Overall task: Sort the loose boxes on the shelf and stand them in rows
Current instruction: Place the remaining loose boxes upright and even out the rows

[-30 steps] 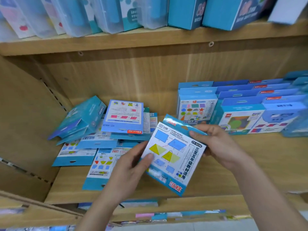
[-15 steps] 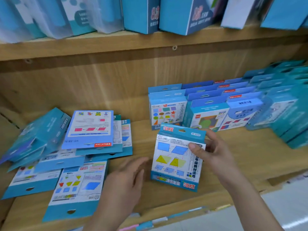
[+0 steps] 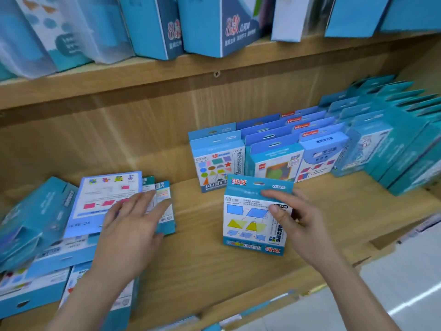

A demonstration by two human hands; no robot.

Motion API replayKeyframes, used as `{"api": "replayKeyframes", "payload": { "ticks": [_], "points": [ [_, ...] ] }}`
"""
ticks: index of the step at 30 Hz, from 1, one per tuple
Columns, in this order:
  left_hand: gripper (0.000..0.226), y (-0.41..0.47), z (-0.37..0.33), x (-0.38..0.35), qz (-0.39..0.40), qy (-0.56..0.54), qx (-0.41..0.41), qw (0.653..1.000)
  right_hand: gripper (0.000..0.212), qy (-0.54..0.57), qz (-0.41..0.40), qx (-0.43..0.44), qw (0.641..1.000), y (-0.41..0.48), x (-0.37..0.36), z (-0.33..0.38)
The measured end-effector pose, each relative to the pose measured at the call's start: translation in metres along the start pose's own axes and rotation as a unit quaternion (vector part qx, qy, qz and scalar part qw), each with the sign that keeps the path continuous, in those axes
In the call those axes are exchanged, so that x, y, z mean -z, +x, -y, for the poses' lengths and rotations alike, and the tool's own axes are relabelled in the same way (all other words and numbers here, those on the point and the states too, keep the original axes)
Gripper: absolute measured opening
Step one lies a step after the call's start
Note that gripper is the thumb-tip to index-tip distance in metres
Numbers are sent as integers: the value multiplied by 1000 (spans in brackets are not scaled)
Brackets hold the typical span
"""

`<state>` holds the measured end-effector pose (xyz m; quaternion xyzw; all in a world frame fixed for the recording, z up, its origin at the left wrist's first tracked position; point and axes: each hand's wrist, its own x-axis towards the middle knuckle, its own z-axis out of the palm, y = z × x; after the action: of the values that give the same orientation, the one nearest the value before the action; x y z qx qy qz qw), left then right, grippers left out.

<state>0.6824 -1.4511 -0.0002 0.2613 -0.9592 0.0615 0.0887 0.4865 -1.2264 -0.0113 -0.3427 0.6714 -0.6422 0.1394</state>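
The right hand (image 3: 303,225) grasps an upright box (image 3: 248,218) on the shelf (image 3: 207,266), before the rows (image 3: 298,149). The left hand (image 3: 128,235), fingers straight, rests on the loose pile (image 3: 47,235).

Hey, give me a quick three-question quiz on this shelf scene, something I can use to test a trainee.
1. True or false: the right hand holds the yellow-triangle box upright on the shelf.
2. The left hand is over: A) the flat pile of boxes; B) the standing rows; C) the upper shelf.
3. Which box stands just behind the held one?
Key: 1 true; 2 A; 3 the coloured-shapes box, at the front of its row.
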Motion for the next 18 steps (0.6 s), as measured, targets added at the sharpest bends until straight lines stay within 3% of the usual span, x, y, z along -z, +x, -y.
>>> {"api": "replayKeyframes", "payload": {
  "ticks": [5, 9, 12, 18],
  "points": [
    [56, -5, 15, -18, 12, 96, -38, 995, 22, 1, -14, -19, 1000, 4, -5, -4],
    [71, 0, 11, -17, 50, 152, -41, 986, 26, -20, 16, -57, 998, 10, 3, -6],
    [81, 1, 3, -5, 89, 182, -8, 979, 45, -43, 47, -73, 995, 10, 3, -10],
    [46, 18, -15, -11, 117, 243, 14, 963, 52, -48, 40, -69, 996, 8, -22, -13]
  ]
}}
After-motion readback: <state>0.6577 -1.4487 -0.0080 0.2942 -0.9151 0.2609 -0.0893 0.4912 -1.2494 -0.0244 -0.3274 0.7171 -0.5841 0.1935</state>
